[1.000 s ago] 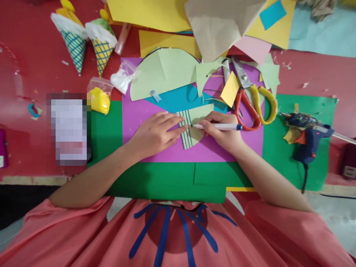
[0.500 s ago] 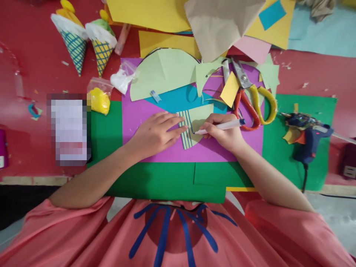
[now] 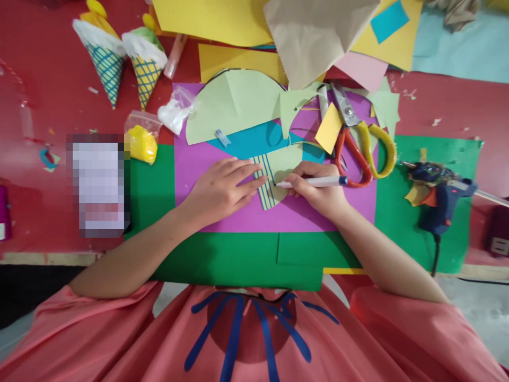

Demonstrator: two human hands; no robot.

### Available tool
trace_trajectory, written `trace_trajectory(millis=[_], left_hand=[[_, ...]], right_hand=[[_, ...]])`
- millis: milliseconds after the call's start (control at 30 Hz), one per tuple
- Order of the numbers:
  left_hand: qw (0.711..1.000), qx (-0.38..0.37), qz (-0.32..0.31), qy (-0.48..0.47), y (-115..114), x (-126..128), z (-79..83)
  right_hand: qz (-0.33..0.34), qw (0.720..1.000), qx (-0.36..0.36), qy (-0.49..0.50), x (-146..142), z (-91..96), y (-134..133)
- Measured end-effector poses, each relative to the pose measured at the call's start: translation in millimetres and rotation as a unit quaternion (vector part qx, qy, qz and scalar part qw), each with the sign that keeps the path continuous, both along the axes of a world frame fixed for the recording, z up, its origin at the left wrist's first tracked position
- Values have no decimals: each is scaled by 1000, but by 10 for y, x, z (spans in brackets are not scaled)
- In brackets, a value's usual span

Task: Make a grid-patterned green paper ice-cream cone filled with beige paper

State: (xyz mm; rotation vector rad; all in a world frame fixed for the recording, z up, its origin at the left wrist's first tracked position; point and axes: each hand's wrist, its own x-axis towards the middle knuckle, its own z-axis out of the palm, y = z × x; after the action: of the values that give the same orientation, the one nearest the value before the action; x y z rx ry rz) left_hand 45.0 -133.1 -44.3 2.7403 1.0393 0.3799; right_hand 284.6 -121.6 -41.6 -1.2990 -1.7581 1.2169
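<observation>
On the purple sheet (image 3: 246, 224), striped pale-green paper (image 3: 288, 164) lies partly under the loosely spread left hand (image 3: 225, 188). The right hand (image 3: 318, 191) pinches a marker (image 3: 324, 181), its tip close beside the stripes (image 3: 269, 165).

No lettering, brand or number can be read. The smartphone screen (image 3: 99, 183), well to the left of the fingers of the left hand (image 3: 217, 191), is blurred into blocks. Farther out that way, at the edge of view, a purple object (image 3: 3, 207) bears a white patch too small to make out. Well to the right of the right hand's (image 3: 324, 195) fingers, a pale marking (image 3: 500, 245) on a dark object (image 3: 500, 223) is equally illegible.
</observation>
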Motion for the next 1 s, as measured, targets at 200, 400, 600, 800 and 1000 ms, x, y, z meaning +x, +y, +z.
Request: trace_trajectory(millis=[200, 400, 600, 800, 1000], left_hand=[[1000, 0, -2, 5, -2, 2, 3], [1000, -18, 1, 3, 2, 6, 20], [999, -34, 4, -13, -4, 1, 15], [1000, -20, 3, -1, -6, -1, 8], [1000, -2, -3, 11, -3, 3, 14]], right_hand=[[15, 1000, -2, -11, -4, 20, 5], [35, 999, -31, -2, 16, 58, 17], [21, 999, -39, 20, 25, 43, 13], [29, 1000, -11, -1, 4, 27, 5], [47, 999, -12, -7, 5, 46, 15]])
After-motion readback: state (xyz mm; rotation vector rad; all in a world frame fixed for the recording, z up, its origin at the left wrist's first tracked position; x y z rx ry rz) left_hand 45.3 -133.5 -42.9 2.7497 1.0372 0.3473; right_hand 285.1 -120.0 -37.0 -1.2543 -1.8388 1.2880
